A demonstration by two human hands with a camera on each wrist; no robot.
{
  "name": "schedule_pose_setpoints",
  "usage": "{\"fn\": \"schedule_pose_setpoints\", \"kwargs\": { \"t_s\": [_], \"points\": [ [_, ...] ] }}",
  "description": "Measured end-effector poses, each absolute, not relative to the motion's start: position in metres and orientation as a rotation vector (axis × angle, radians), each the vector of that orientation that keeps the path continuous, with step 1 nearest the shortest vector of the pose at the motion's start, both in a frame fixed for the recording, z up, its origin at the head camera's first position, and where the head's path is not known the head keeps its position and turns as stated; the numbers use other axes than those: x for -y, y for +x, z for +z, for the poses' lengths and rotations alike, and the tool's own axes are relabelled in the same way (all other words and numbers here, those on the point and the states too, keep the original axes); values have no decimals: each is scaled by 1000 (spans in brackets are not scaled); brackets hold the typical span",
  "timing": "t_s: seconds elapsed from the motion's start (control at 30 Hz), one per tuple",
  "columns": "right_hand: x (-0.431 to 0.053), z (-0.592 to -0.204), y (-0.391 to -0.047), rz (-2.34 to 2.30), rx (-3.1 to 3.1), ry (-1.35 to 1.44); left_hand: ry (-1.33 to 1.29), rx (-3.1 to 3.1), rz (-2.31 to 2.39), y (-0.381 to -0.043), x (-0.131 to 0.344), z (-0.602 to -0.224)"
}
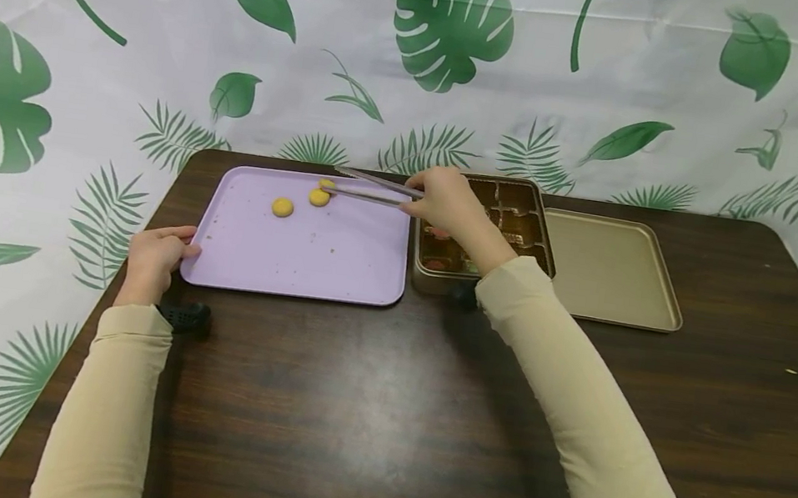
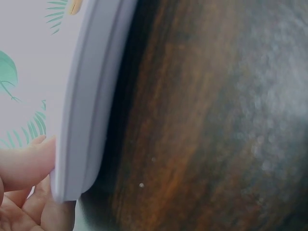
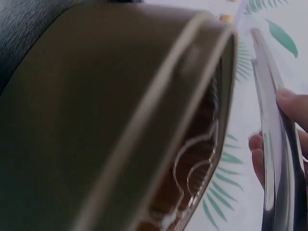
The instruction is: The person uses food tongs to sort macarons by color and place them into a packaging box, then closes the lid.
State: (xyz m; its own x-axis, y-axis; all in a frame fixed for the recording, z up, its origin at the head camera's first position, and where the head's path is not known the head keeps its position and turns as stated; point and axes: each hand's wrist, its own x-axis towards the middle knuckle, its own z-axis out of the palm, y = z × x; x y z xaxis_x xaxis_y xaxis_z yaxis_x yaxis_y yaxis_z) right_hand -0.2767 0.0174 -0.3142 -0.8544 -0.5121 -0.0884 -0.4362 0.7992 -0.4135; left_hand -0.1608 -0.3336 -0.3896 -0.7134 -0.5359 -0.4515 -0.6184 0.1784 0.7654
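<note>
A person in cream sleeves is working at a dark wooden table [image 1: 362, 412], facing a white backdrop [image 1: 318, 62] printed with green leaves. On the person's left, a lavender tray [image 1: 352, 260] is lying flat, carrying three round yellow cookies [image 1: 282, 207] and scattered crumbs. Two cookies are sitting together near the far rim, right of the tray's middle line of cookies; the third is resting a little nearer and to the left, apart from them.

The left hand [image 1: 154, 257] is pinching the tray's near left corner, thumb above and fingers beneath. The right hand [image 1: 446, 201] is gripping metal tongs [image 1: 368, 197], whose arms are standing wide apart. One tip is reaching the far pair of cookies; I can't tell whether it is touching them.

Just right of the tray, a gold tin [image 1: 439, 285] is standing uncovered, holding a shiny brown divided insert [image 1: 519, 199]. Its near compartments are containing small reddish and green pieces, too small to make out. A flat gold lid [image 1: 608, 268] is lying just beside the tin, on its right.
</note>
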Motion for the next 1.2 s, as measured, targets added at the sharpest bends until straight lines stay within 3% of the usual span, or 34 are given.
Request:
{"fn": "schedule_pose_setpoints", "kwargs": {
  "t_s": [1.2],
  "points": [
    [13, -333, -271, -537, -2877, -653, -1163, -2348, 1604, -162, 335, -393]
  ]
}}
